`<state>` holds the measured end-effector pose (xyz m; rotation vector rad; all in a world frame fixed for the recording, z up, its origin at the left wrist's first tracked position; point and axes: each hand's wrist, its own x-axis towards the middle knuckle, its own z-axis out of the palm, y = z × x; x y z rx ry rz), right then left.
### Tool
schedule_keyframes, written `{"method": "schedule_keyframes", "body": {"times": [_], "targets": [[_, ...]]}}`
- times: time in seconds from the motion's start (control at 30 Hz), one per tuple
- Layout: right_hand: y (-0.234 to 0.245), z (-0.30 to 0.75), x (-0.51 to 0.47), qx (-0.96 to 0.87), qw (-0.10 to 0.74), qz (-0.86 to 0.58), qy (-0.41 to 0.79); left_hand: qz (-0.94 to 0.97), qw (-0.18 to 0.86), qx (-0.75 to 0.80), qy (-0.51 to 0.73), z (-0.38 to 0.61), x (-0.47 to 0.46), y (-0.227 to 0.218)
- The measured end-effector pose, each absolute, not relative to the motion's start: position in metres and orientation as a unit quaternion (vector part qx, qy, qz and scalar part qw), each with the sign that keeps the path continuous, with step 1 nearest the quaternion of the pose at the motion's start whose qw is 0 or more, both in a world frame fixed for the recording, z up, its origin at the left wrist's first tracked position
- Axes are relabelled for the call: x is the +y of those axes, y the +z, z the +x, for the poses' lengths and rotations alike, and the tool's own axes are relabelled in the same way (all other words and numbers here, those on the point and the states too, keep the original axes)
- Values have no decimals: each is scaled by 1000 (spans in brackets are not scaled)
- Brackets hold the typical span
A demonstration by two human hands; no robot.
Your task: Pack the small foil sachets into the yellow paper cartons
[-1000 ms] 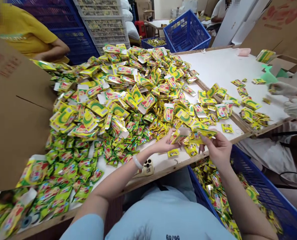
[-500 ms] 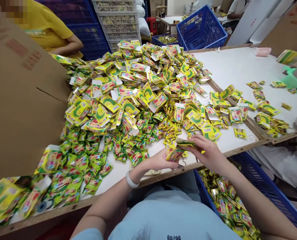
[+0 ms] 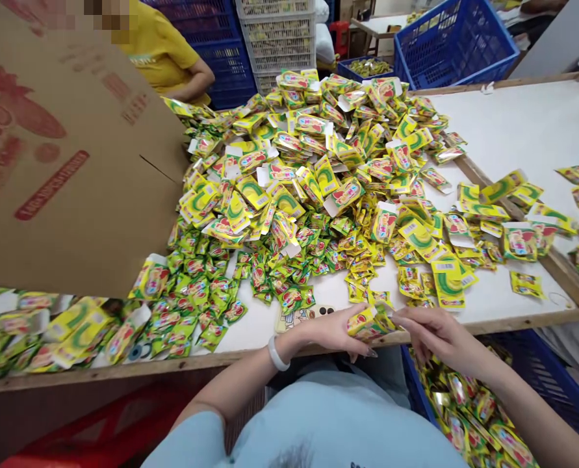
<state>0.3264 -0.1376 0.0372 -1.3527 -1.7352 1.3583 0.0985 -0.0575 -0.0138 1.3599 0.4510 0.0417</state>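
Observation:
Close to the table's front edge, my left hand [image 3: 335, 330] is closed around a small yellow and green candy box [image 3: 366, 324] with fruit pictures. My right hand [image 3: 434, 331] is at the box's right end, thumb and fingers pinched together there. What that pinch holds, if anything, is too small to make out. Just behind my left hand lies a phone in a patterned case [image 3: 299, 316], partly covered by the wrist. Green candy packets [image 3: 221, 286] and yellow candy packets [image 3: 360, 260] lie loose beyond my hands, below a heap of similar boxes [image 3: 313, 140].
A big brown carton [image 3: 84, 195] stands at the left. Below my right arm is a blue crate [image 3: 552, 370] with filled boxes [image 3: 464, 403]. A wooden strip [image 3: 494, 188] divides the white table. Across the heap is a person in a yellow shirt [image 3: 167, 49].
My view has swung left. The box is now tilted more sideways in my left hand, and the green-yellow piece my right hand held at its opening is no longer visible there.

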Motion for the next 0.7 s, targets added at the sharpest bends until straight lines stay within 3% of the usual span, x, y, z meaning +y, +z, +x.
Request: {"method": "schedule_keyframes", "body": {"times": [0.17,0.4,0.53,0.7], "targets": [[35,312,-144,-634,207,-462,585,665,722,190,9,98,-60,-7],[30,346,-147,-503,369,-607,492,630,736,201,146,106,-67,-9],[41,340,-138,-575,328,-555,504,557,802,184,110,117,-71,-15],[47,327,-133,-586,354,-579,443,465,870,152,70,116,-75,-11]]}}
